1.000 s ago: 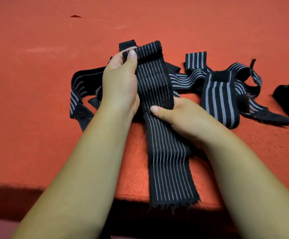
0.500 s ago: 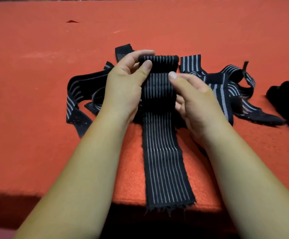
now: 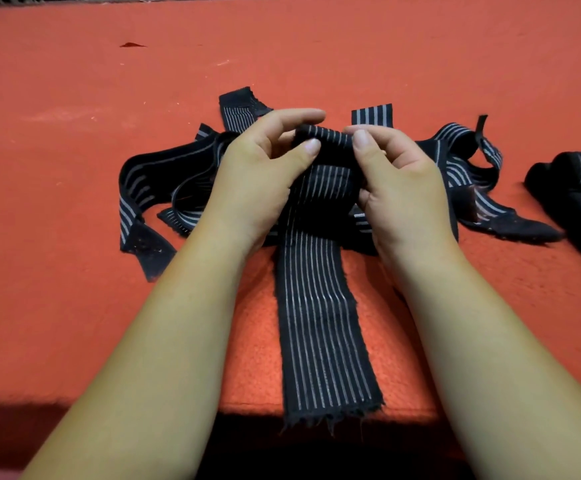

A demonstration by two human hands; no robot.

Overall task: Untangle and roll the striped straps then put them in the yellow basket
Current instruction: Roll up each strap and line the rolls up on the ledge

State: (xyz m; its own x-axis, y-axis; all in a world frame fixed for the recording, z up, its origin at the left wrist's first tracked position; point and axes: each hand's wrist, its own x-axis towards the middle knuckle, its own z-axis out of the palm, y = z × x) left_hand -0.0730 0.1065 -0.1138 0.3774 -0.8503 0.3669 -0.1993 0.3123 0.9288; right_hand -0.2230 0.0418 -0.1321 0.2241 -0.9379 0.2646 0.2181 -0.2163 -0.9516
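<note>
On the red cloth (image 3: 60,140) covering the table, furthest left, a loop of the tangled straps (image 3: 140,188) lies slack, with one dark end folded toward the near edge. Next comes the left hand (image 3: 258,178), its thumb and fingers curled round the left side of a small roll (image 3: 323,140) at the far end of one striped strap (image 3: 320,306). From the roll that strap runs flat across the cloth, straight toward the person, and its frayed end hangs just over the table's near edge. The right hand (image 3: 400,188) pinches the roll's other side, thumb on the near face and fingers over the top, so both hands grasp the same roll between them. Just beyond the right fingers a broad-striped strap end (image 3: 372,114) shows on the cloth. To the right of that hand more of the tangle spreads out in twisted loops. Well apart, at the right edge, sits a dark rolled bundle (image 3: 580,188) with thin pale stripes, partly cut off from view.
</note>
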